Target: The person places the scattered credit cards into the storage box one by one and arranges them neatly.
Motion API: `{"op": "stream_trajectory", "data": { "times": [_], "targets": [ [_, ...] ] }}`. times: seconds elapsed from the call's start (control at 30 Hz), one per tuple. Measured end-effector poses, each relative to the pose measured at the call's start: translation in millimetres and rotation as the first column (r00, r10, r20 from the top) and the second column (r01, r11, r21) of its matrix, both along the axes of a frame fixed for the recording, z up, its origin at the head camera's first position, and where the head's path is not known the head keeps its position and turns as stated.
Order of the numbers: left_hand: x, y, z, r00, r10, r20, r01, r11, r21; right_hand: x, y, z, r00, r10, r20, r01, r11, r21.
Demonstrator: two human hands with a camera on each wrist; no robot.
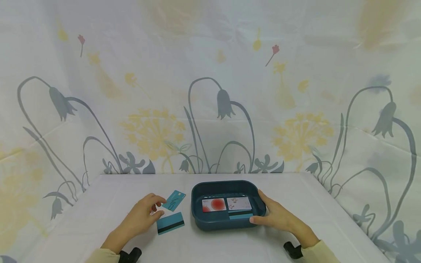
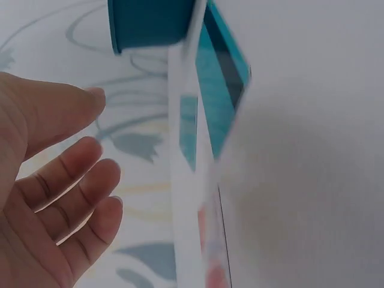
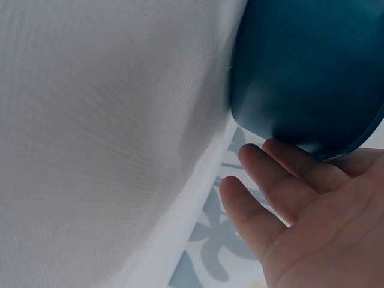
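My left hand (image 1: 143, 213) is beside two teal cards, its fingers bent and thumb apart, with nothing between them. One card reads VIP (image 1: 174, 201); its left edge is at my index fingertip, and contact is unclear. The other, a card with a black stripe (image 1: 171, 223), lies nearer, by my thumb. My right hand (image 1: 279, 215) holds the right end of a dark teal tray (image 1: 210, 225), thumb at the front rim, fingers along the outer side. Inside lie a red-and-white card (image 1: 213, 205), a white card with pink marks (image 1: 239, 203) and a teal striped card (image 1: 241, 214).
A white cloth covers the table (image 1: 230, 248), and a flower-printed curtain (image 1: 210, 128) hangs behind and at both sides. Low in the left wrist view, a blurred reddish-patterned card (image 2: 215, 273) lies on the tabletop.
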State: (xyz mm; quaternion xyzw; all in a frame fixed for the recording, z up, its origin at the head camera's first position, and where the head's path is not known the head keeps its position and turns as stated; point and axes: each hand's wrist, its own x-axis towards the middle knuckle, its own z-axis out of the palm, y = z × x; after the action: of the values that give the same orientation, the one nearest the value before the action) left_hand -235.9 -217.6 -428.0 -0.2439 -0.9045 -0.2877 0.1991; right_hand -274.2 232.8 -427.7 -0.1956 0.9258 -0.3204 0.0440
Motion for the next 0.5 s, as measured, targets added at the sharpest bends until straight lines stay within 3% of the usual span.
{"op": "stream_trajectory", "data": {
  "times": [0.23, 0.5],
  "targets": [
    [-0.4, -28.3, -3.5, 0.987, 0.161, 0.011, -0.160, 0.985, -0.072, 0.1, 0.5, 0.5, 1.000, 0.013, 0.009, -0.012, 1.000, -0.011],
    [2.7, -47.1, -2.3, 0.971, 0.195, 0.137, -0.181, 0.977, -0.111, 0.2, 1.4, -1.6, 1.000, 0.006, 0.005, -0.006, 1.000, -0.009]
  ]
}}
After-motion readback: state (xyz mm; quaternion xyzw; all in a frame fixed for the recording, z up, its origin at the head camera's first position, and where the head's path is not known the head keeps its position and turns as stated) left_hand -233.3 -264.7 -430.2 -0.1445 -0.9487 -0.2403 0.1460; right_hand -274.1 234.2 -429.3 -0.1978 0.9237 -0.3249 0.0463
